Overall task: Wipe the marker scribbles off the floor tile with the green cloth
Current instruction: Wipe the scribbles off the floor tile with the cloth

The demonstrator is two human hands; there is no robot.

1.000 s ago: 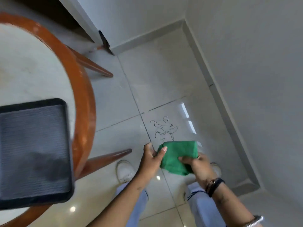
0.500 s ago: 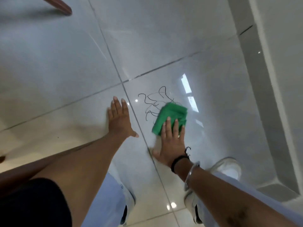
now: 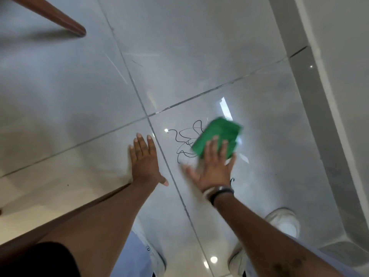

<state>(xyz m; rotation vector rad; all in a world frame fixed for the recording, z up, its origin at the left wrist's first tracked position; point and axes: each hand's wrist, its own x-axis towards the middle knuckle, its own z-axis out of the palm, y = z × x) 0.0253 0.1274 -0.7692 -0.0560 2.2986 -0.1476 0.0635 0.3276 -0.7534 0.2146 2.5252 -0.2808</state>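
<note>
Black marker scribbles (image 3: 183,142) loop across a glossy grey floor tile (image 3: 269,120) just right of a grout line. A folded green cloth (image 3: 219,132) lies over the right part of the scribbles, blurred by motion. My right hand (image 3: 211,166) lies flat with spread fingers pressing on the cloth's near edge. My left hand (image 3: 144,158) is flat on the neighbouring tile to the left of the grout line, fingers together, holding nothing.
A brown wooden table leg (image 3: 58,20) slants in at the top left. A grey skirting and white wall (image 3: 319,96) run along the right. My white shoes (image 3: 285,220) and light blue trouser legs are at the bottom.
I bent down from standing with the cloth in both hands. Both hands came onto the floor, and the right hand has now pushed the cloth to the right across the scribbles.
</note>
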